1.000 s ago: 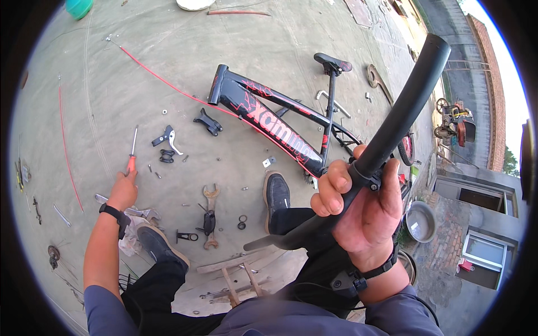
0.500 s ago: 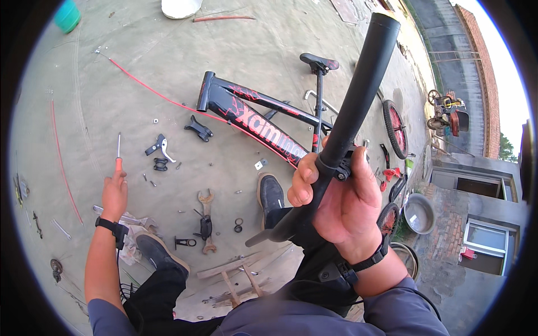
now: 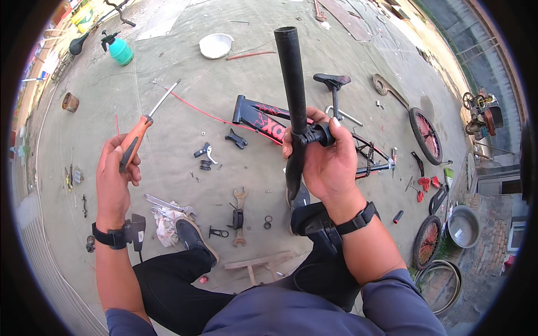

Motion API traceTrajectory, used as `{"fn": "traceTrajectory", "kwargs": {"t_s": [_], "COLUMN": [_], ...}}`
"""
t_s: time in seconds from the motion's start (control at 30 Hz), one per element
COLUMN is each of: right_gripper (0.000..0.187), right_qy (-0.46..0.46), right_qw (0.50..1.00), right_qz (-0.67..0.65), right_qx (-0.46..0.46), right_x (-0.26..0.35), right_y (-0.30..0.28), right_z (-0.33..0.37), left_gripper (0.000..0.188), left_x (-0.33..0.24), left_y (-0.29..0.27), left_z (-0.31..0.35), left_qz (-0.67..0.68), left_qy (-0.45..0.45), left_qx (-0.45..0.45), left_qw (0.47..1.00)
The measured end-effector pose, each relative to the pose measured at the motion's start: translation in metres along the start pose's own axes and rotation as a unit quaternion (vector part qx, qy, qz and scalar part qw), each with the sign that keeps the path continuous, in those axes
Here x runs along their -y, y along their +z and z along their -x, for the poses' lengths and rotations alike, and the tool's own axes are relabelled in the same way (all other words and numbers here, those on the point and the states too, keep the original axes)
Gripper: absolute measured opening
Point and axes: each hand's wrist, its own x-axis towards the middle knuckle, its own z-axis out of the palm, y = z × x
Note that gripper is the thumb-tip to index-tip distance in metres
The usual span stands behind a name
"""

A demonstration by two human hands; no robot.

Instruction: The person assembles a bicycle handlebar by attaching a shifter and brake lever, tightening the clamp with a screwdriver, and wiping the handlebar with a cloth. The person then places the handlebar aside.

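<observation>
Since the half-second-earlier frame, the left hand [image 3: 114, 182] has come up, its screwdriver [image 3: 147, 119] now looming larger and tilted to the right. The black bar [image 3: 297, 103] has swung from a rightward lean to almost straight up the picture, and my whole view has shifted, taking in more of the ground ahead.

Through the head camera I see the left fingers curled around the orange-and-black handle, closed as far as its thickness allows. The right hand [image 3: 332, 168] lies palm up under the bar: its fingers pass behind the tube and the thumb presses from the right against a black clamp [image 3: 305, 136], which sits around the bar near mid-length. So both hands are occupied.

What I mind most is how tool and clamp stand to each other. The clamp is to the right of the left fingers, well apart from them, and the right hand is the nearer, already touching it. The screwdriver's long axis slants up and rightward, its tip higher in view than the clamp and aimed past it; the bar's axis runs nearly upright. Beyond them, the bicycle frame [image 3: 269, 126] lies on the ground.
</observation>
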Motion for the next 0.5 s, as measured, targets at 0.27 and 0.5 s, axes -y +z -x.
{"fn": "traceTrajectory", "kwargs": {"t_s": [0.27, 0.5], "right_gripper": [0.048, 0.047], "right_qy": [-0.026, -0.015], "right_qw": [0.999, 0.999], "right_qz": [-0.037, -0.029], "right_qx": [0.024, -0.024], "right_x": [0.010, 0.014], "right_y": [-0.014, -0.013], "right_z": [0.002, 0.001], "left_gripper": [0.043, 0.045], "left_x": [-0.002, 0.006], "left_y": [0.047, 0.075], "left_z": [0.098, 0.100], "left_qz": [0.178, 0.166], "left_qy": [-0.024, -0.050], "left_qx": [0.128, 0.194], "left_qw": [0.975, 0.966]}}
